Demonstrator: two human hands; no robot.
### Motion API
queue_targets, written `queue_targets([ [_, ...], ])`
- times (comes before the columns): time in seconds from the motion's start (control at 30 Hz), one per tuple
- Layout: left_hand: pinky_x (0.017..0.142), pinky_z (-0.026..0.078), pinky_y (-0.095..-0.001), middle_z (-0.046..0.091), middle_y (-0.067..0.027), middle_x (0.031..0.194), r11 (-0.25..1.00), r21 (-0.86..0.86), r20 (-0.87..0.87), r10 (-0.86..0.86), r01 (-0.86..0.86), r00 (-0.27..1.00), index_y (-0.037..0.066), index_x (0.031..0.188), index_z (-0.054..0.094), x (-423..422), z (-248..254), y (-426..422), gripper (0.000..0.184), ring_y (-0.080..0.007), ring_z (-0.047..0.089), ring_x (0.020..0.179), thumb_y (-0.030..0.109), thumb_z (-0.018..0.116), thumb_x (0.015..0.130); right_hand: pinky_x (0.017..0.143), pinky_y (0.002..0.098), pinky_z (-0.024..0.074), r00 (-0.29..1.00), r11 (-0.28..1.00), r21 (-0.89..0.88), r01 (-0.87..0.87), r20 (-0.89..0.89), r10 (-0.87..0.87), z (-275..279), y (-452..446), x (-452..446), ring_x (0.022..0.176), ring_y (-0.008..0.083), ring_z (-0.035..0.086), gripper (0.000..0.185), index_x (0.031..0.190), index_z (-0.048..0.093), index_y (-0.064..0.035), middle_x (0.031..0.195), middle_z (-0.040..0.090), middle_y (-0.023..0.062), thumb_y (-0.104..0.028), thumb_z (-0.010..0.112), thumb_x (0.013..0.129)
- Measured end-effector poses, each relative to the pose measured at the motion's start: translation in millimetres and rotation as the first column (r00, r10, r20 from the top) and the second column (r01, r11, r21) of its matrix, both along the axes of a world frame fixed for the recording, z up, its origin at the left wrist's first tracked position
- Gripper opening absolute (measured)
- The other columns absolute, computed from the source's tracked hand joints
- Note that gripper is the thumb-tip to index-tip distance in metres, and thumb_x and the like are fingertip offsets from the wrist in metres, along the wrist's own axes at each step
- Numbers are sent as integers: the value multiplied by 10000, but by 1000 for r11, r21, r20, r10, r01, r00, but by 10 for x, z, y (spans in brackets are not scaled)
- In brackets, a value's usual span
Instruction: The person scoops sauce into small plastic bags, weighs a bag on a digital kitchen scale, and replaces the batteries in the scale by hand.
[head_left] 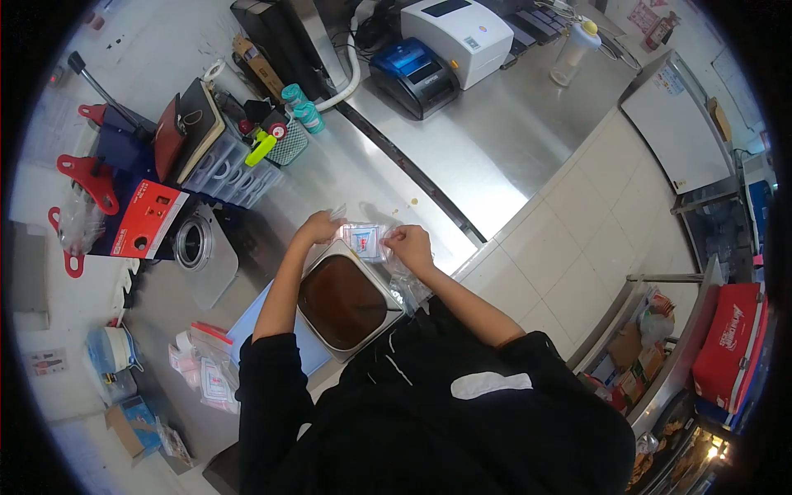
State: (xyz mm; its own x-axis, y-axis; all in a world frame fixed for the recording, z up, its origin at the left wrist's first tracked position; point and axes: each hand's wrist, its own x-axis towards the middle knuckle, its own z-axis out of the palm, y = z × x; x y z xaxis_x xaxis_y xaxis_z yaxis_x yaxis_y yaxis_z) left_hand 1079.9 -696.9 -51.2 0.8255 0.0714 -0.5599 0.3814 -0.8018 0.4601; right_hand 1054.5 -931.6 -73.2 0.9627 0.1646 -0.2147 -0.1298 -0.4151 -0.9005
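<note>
Left hand (320, 225) and right hand (410, 247) pinch a clear bag (364, 240) stretched between their closed fingertips. Near the counter's (351, 169) edge, a metal pan (378, 283) holds brown liquid (342, 302).

Left hand (318, 227): just beyond the steel pan (382, 287), fingers bent
Right hand (410, 247): right of the pan, fingers pinched
Forearms (283, 289): bare below black sleeves (276, 375), flanking the pan

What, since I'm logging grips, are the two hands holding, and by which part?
A clear printed plastic bag: the left hand holds it near one end, the right hand near the other. Exact finger placement is too small to tell.
</note>
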Motion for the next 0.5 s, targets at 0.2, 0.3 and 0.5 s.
queue_targets([
  [0.2, 444, 439, -295, 590, -86, 629, 970, -157, -37, 185, -188, 982, -5, 876, 622, -23, -63, 249, 293, -132, 559, 514, 272, 587, 789, 594, 330, 489, 992, 992, -27, -123, -16, 123, 0, 2, 100, 601, 254, 631, 211, 701, 678, -31, 636, 632, 133, -223, 728, 631],
  [0.3, 476, 452, -308, 599, -80, 609, 974, -98, 43, 207, -202, 977, 26, 818, 644, -33, -139, 318, 227, -157, 573, 524, 242, 592, 773, 598, 331, 490, 984, 989, 30, -148, -92, 150, -12, -104, 73, 608, 259, 632, 216, 694, 675, -28, 631, 628, 142, -227, 727, 628],
  [0.5, 659, 475, -374, 636, -176, 767, 982, 109, 226, 128, -156, 966, 30, 832, 645, -102, -230, 371, 266, -290, 623, 715, 282, 618, 750, 620, 342, 490, 955, 968, -96, -232, -212, 208, 87, -401, 45, 654, 273, 637, 249, 718, 671, -8, 654, 627, 160, -235, 722, 628],
])
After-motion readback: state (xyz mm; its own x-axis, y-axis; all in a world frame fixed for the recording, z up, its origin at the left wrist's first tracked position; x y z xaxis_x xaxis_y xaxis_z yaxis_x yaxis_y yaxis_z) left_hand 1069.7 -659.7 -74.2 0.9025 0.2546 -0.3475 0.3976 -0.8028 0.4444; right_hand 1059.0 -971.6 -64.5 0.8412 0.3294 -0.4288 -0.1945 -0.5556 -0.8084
